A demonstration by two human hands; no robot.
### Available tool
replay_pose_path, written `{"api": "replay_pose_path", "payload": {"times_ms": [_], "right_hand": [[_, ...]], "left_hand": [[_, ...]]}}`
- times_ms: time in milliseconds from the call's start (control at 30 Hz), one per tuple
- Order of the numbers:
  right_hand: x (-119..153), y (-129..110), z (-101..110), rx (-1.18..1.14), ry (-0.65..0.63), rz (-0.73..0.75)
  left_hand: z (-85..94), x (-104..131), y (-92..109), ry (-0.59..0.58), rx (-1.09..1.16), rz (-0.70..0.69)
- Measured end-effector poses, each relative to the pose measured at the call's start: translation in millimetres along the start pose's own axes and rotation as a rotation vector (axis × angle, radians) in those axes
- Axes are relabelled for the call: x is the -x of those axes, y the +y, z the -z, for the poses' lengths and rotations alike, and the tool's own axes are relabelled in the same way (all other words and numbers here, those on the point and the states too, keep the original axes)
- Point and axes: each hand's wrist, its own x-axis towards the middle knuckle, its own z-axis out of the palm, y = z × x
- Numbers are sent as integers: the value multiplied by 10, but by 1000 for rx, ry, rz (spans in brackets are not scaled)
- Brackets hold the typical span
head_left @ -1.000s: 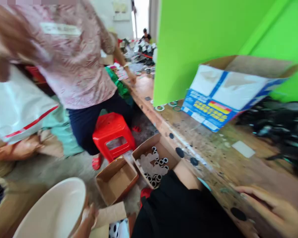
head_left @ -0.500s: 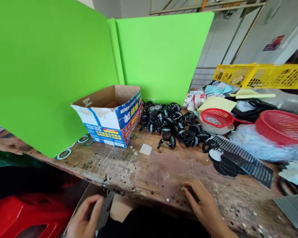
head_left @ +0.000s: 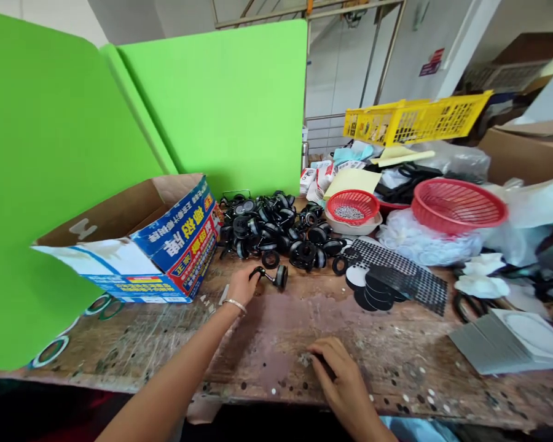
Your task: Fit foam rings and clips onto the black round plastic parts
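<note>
My left hand (head_left: 243, 287), with a bracelet at the wrist, reaches over the wooden table (head_left: 166, 344) and has its fingers on one end of a black part with a round wheel-like head (head_left: 281, 277). Behind it lies a pile of similar black parts (head_left: 276, 224). Nearer the front edge, my right hand (head_left: 338, 374) rests low over the table, thumb and forefinger pinched together at a tiny thing I cannot make out.
A blue and white cardboard box (head_left: 142, 270) stands at the left by green panels (head_left: 230, 104). Rightward are a red basket (head_left: 354, 205) of small metal pieces, black discs (head_left: 378, 288), a perforated sheet (head_left: 396, 267) and a grey stack (head_left: 493, 344).
My left hand has moved from below the table's edge up to the single black part and taken hold of its end. The view has turned to the right; my right hand stays pinched.
</note>
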Motion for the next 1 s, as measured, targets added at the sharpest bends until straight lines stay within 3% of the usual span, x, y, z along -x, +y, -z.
{"api": "replay_pose_path", "payload": {"times_ms": [167, 233, 300, 367, 467, 567, 633, 733, 833, 1000], "right_hand": [[-63, -68, 74, -93, 16, -79], [-86, -106, 115, -119, -10, -125], [-95, -124, 172, -128, -53, -163], [-102, -90, 265, -106, -64, -183], [-167, 89, 504, 55, 35, -172], [-364, 356, 841, 471, 91, -222], [-557, 516, 1057, 835, 4, -322], [-845, 664, 1280, 1028, -28, -396], [-1048, 709, 1383, 1103, -68, -419], [-1322, 580, 1530, 1196, -136, -443]], "left_hand": [[157, 190, 169, -279, 66, -199], [190, 205, 198, -334, 72, -288], [196, 206, 199, -270, 41, -338], [169, 261, 192, -115, -1, -309], [37, 507, 197, 86, -22, -231], [-200, 816, 206, 122, -2, -242], [-370, 936, 204, 102, 7, -194], [-515, 932, 190, 46, 62, -111], [-434, 848, 168, -62, 146, -87], [-40, 914, 80, -237, 196, -81]]}}
